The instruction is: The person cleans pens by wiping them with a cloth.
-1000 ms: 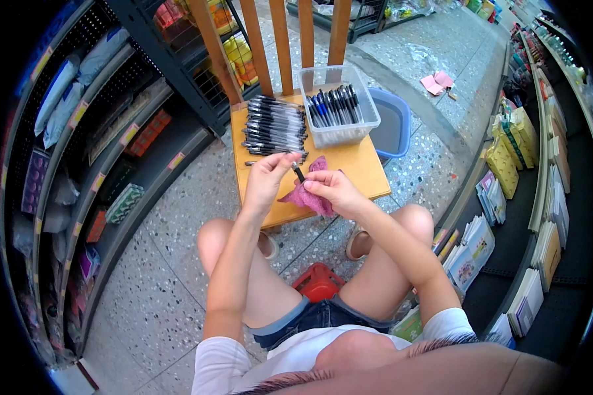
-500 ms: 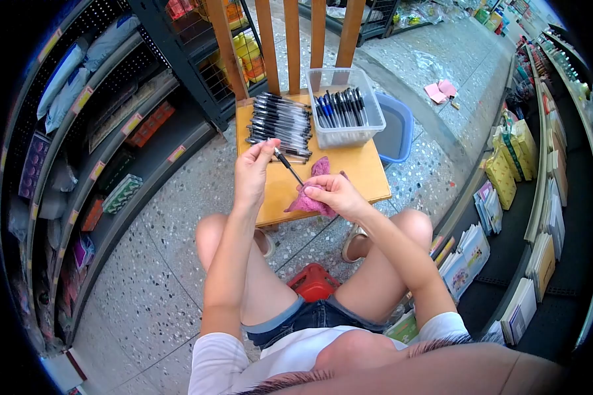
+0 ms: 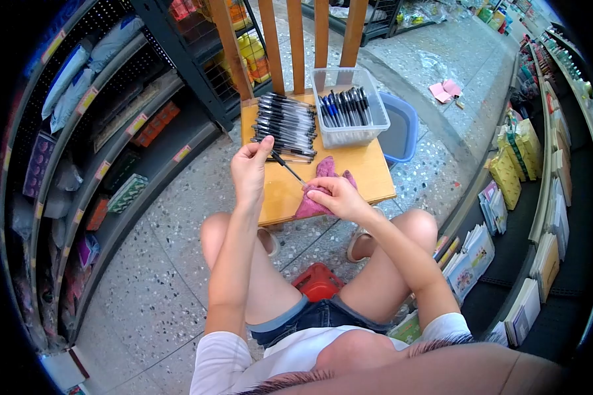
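A black-capped pen [image 3: 287, 167] slants between my two hands above the wooden chair seat [image 3: 280, 197]. My left hand [image 3: 251, 172] is closed on its capped upper end. At its lower end, my right hand [image 3: 338, 198] pinches a purple cloth [image 3: 310, 207] against the pen; the tip is hidden in there. Part of the cloth rests on the seat. Beyond my left hand lies a stack of clear-barrelled pens with black caps [image 3: 284, 125]. A clear plastic box [image 3: 352, 139] holding several upright pens, some blue, stands to their right.
A blue bin [image 3: 410, 135] is on the floor beside the chair. Shelves [image 3: 158, 172] with packaged goods curve along the left, and shelves with notebooks [image 3: 471, 257] along the right. Between my legs is a red plastic object [image 3: 317, 281]. Pink paper [image 3: 445, 91] lies on the floor.
The whole view has shifted slightly to the right. Both hands keep their hold on the pen and the cloth, with only a small change in the cloth's folds.
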{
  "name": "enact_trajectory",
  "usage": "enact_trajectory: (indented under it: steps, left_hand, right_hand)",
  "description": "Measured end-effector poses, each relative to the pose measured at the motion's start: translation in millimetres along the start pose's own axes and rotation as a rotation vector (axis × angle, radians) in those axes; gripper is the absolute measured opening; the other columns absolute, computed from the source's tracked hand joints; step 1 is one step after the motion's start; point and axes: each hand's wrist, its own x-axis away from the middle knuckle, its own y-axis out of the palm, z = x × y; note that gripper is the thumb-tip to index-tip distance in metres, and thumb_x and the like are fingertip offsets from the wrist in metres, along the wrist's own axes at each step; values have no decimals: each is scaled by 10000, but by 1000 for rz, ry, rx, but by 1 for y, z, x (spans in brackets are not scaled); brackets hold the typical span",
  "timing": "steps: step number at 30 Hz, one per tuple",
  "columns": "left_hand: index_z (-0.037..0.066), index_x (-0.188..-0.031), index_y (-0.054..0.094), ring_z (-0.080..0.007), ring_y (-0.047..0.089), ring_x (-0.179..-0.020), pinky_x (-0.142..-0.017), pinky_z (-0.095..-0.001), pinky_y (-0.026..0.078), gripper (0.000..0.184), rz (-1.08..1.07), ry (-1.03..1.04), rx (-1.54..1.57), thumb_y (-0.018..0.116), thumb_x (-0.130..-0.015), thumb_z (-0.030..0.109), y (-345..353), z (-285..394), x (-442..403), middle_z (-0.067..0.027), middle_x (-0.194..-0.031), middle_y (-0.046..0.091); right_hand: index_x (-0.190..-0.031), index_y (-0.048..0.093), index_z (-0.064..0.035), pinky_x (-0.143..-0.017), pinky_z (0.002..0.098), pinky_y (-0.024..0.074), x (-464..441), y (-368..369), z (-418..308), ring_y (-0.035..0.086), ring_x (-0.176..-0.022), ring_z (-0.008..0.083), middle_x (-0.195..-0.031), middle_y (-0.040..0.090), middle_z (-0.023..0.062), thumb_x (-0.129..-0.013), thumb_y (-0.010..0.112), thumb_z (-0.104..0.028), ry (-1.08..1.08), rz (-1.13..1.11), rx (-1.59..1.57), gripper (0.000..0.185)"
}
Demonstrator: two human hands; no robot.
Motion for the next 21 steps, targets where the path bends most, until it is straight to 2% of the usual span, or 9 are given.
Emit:
enact_trajectory:
  steps: [4, 7, 10, 15, 18, 21]
  left_hand:
    - [43, -755, 593, -31, 465, -606, -551, -169, 368, 224, 3, 3, 21, 737, -772, 215, -1, -4, -2, 22, -704, 568]
    - [37, -776, 608, -33, 481, -628, -579, -169, 380, 209, -11, 1, 35, 724, -785, 210, 0, -3, -2, 12, -728, 588]
    - [24, -823, 629, -35, 499, -663, -617, -172, 394, 184, -35, 6, 46, 693, -811, 195, 1, 0, -1, 2, -766, 610]
    - [10, -903, 650, -39, 520, -719, -658, -180, 408, 189, -129, 17, 114, 625, -864, 194, -1, 3, -3, 1, -827, 630]
    - [16, -952, 643, -56, 553, -749, -672, -186, 425, 222, -169, -4, 35, 589, -888, 222, -5, 3, -6, -6, -841, 632]
    - [23, -989, 624, -79, 586, -773, -672, -196, 439, 244, -178, -139, 126, 561, -903, 242, -2, 7, -3, -16, -838, 628]
  right_hand:
    - [-1000, 615, 34, -619, 274, 459, 3, -2, -13, 577, -676, 108, -761, 645, 112, -832, 604, -142, -1, 18, 222, 243]
    - [-991, 611, 41, -618, 276, 462, 3, -2, -14, 581, -666, 116, -758, 642, 132, -829, 605, -137, -2, 43, 212, 241]
    - [-988, 615, 38, -641, 270, 465, 2, -2, -6, 583, -691, 111, -766, 646, 114, -828, 609, -137, -59, 51, 85, 238]
    - [-1019, 611, 37, -698, 247, 459, 5, -7, -10, 561, -765, 85, -832, 641, 48, -844, 599, -124, -26, -5, -78, 237]
    - [-1040, 600, 39, -714, 237, 456, 6, -10, -13, 549, -786, 76, -854, 632, 27, -852, 593, -110, 16, -41, -103, 240]
    - [-1049, 594, 37, -713, 233, 455, 8, -9, -13, 549, -787, 71, -857, 633, 27, -853, 594, -104, -5, -47, -100, 242]
